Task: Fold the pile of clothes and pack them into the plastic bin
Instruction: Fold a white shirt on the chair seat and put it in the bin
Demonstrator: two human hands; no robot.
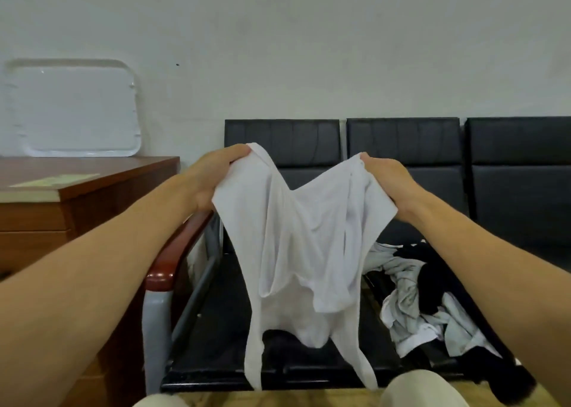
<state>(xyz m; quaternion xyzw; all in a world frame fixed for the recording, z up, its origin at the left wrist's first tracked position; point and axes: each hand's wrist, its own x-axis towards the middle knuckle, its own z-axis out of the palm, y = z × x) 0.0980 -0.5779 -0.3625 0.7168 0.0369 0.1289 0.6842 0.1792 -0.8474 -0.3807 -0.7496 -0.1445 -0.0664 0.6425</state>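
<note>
Both hands are holding a white top [296,246] up in front of the black bench [401,141]. L hand [213,175] is gripping one upper corner w/ fingers curled over the fabric. R hand [386,178] is gripping the other corner the same way. Fabric is sagging in a V btwn them. The rest is hanging down, w/ two thin straps dangling past the seat's front edge. Pile of clothes [414,301], mixed white, grey & black, is lying loose on the seat to the right, just beside the hanging top. A clear plastic container [77,110] is leaning vs the wall on top of the wooden cabinet [92,184] at left, well apart from the hands. Can't tell if it's the bin or a lid.
</note>
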